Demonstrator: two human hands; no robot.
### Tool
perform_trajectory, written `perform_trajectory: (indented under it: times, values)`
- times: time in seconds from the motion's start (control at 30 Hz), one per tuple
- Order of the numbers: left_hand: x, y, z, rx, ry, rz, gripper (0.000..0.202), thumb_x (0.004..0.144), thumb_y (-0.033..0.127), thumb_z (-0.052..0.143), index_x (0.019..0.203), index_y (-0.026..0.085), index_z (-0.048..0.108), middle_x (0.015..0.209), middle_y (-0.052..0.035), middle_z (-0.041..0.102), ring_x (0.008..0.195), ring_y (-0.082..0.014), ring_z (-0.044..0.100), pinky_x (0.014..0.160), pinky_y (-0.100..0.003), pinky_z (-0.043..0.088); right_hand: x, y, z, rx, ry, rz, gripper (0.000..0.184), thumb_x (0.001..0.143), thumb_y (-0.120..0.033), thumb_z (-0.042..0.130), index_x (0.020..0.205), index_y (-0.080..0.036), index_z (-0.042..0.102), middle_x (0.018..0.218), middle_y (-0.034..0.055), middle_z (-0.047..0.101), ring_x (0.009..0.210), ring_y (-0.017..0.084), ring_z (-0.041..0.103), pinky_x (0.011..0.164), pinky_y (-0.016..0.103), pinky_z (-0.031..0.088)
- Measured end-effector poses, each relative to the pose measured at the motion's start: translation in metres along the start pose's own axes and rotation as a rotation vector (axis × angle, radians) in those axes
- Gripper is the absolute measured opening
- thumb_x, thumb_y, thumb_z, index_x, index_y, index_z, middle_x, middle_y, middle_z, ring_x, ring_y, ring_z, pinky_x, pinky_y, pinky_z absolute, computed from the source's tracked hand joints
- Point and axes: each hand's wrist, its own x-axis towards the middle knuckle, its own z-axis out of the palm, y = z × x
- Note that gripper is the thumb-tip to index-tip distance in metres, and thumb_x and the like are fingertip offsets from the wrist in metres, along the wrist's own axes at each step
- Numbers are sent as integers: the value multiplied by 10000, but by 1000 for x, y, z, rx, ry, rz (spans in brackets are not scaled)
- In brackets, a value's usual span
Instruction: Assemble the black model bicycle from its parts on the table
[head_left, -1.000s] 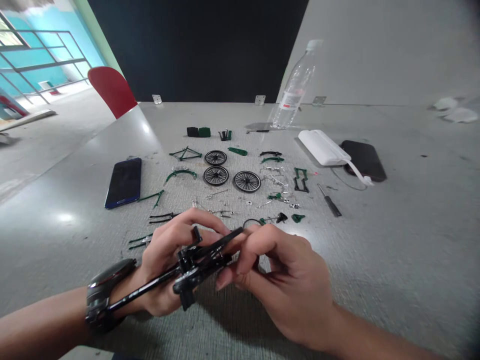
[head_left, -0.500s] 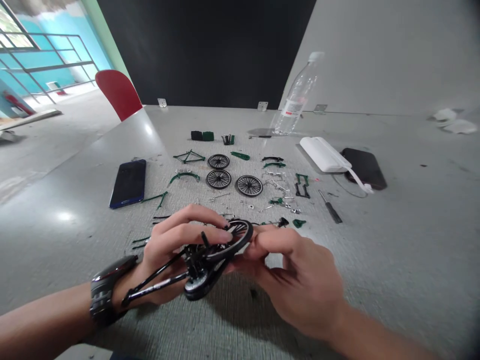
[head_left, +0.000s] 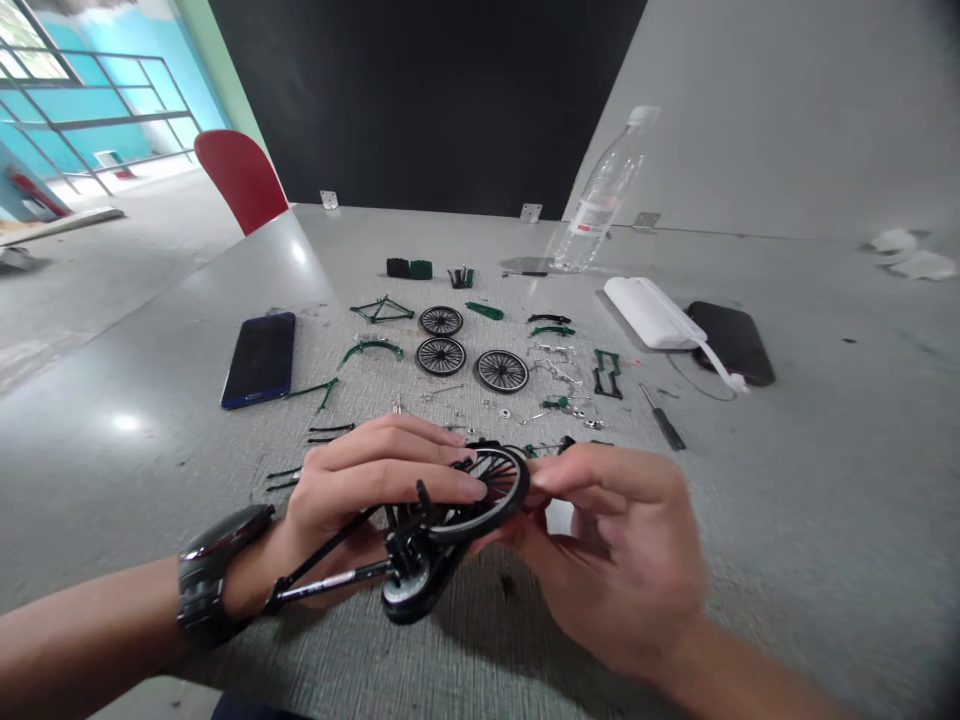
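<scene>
My left hand (head_left: 360, 500), a dark watch on its wrist, is closed around a small black model bicycle assembly (head_left: 420, 545) with a spoked wheel (head_left: 491, 485) at its top. Its thin black frame rods stick out toward my left wrist. My right hand (head_left: 615, 550) is closed too, pinching the wheel's right rim between thumb and fingers. Both hands hover just above the grey table (head_left: 787, 480), near its front edge.
Behind my hands lie several small green and black model parts, three spoked wheels (head_left: 465, 352) and a screwdriver (head_left: 664, 420). A blue phone (head_left: 259, 360) lies left; a white pack (head_left: 652, 312), a black phone (head_left: 731, 342) and a clear bottle (head_left: 604, 195) are right.
The assembly has been turned in my hands, so the wheel that was edge-on now shows its spokes. Both hands shifted slightly right with it.
</scene>
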Motion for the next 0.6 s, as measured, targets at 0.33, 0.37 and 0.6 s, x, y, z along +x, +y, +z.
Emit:
perform_trajectory:
  times: [0.33, 0.37, 0.6]
  values:
    - [4, 2, 7, 143, 156, -25, 202, 940, 275, 675, 1106, 161, 680, 1001, -131, 787, 1011, -231, 733, 872, -412, 630, -2, -4, -5, -258, 8, -179, 403, 888, -66, 638, 1156, -363, 589, 958, -58, 793, 724, 156, 761, 655, 279, 616]
    - [5, 3, 6, 159, 150, -13, 197, 935, 282, 682, 1085, 154, 688, 994, -134, 786, 999, -231, 736, 878, -419, 628, -2, -4, -6, -254, -9, -188, 403, 889, -61, 633, 1157, -358, 584, 957, -57, 794, 734, 152, 761, 658, 271, 615]
    - [8, 6, 3, 182, 127, 23, 217, 943, 278, 671, 1080, 112, 699, 948, -146, 792, 950, -224, 748, 875, -400, 630, 3, -3, -8, -296, -65, -220, 408, 911, -54, 587, 1200, -343, 574, 958, -43, 790, 716, 137, 746, 633, 256, 594]
